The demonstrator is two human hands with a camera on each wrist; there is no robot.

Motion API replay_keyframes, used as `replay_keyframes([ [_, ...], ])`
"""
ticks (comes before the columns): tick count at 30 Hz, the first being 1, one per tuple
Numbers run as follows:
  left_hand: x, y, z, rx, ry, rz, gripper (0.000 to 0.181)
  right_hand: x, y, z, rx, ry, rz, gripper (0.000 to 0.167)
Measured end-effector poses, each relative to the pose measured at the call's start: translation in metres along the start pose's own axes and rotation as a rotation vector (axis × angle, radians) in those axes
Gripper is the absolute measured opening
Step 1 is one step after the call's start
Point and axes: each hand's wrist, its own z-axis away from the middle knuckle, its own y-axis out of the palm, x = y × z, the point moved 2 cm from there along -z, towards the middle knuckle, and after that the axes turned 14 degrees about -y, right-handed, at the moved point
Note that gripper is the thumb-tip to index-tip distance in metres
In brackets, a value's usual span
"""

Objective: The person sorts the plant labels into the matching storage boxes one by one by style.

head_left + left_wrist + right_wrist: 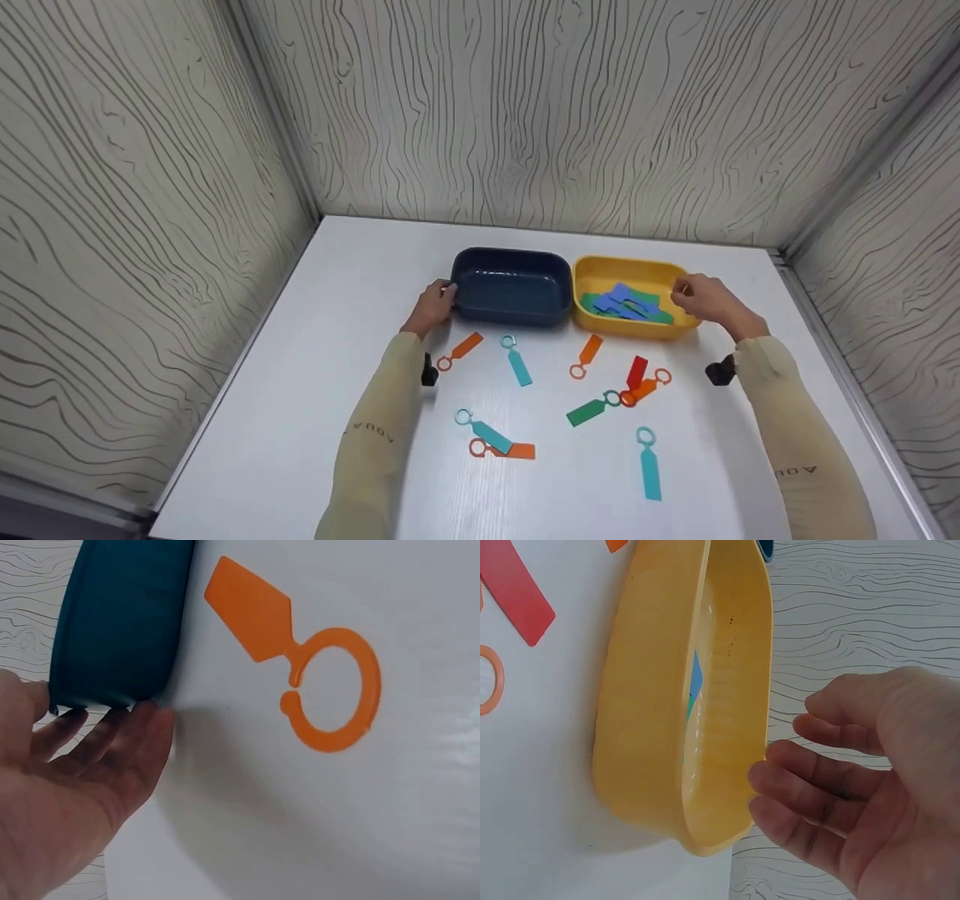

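A dark blue bin (pixel 513 289) stands on the table, its left end held by my left hand (pixel 435 306). In the left wrist view, the thumb is at the rim and the fingers lie against the outer wall. Side by side with it is a yellow bin (pixel 637 327) containing several blue and green flat tags (pixel 626 301). My right hand (pixel 709 298) is at the yellow bin's right end, fingers loosely bent and holding nothing. In the right wrist view, its fingertips (pixel 763 778) are by the bin's rim; whether they touch cannot be told.
Several ring tags lie in front of the bins: orange (pixel 590 351), turquoise (pixel 517 364), red (pixel 637 371) and green (pixel 589 412). A turquoise tag (pixel 491 435) overlaps an orange one (pixel 521 451). Wood-patterned panels (pixel 525 112) stand behind the white table (pixel 360 300).
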Motion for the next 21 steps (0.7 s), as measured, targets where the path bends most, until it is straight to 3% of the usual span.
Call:
replay_keyframes([
  [12, -0.001, -0.004, 0.005, 0.031, -0.011, 0.008, 0.048, -0.020, 0.011, 0.014, -0.188, 0.010, -0.005, 0.029],
  [21, -0.005, -0.021, 0.019, -0.068, 0.061, -0.144, 0.041, -0.036, 0.019, 0.033, -0.339, -0.009, -0.021, 0.034],
])
